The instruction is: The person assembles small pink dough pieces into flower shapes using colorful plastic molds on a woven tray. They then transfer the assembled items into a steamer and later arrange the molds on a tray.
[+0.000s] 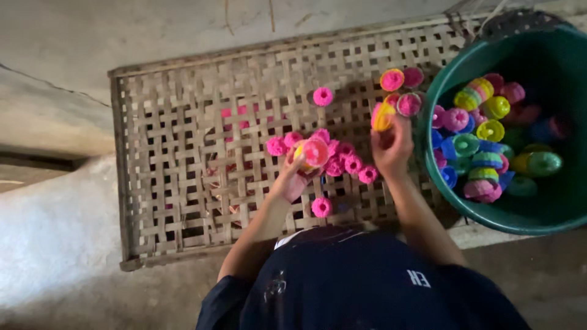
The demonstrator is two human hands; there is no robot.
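Observation:
My left hand [292, 180] holds a round orange-rimmed mould [313, 153] filled with pink, just above a cluster of small pink moulded pieces [343, 160] on a woven bamboo tray [183, 153]. Higher and to the right, my right hand [392, 146] grips a yellow and pink mould [383, 117] close to the bucket's rim. One single pink piece [323, 96] lies further back on the tray, and another pink piece [321, 206] lies near the front edge.
A large green bucket [550, 211] at the right holds several coloured plastic moulds [483, 131]. Two more moulds [401, 79] sit on the tray beside it. Bare concrete floor [55, 73] surrounds the tray, with a pale patch at the left.

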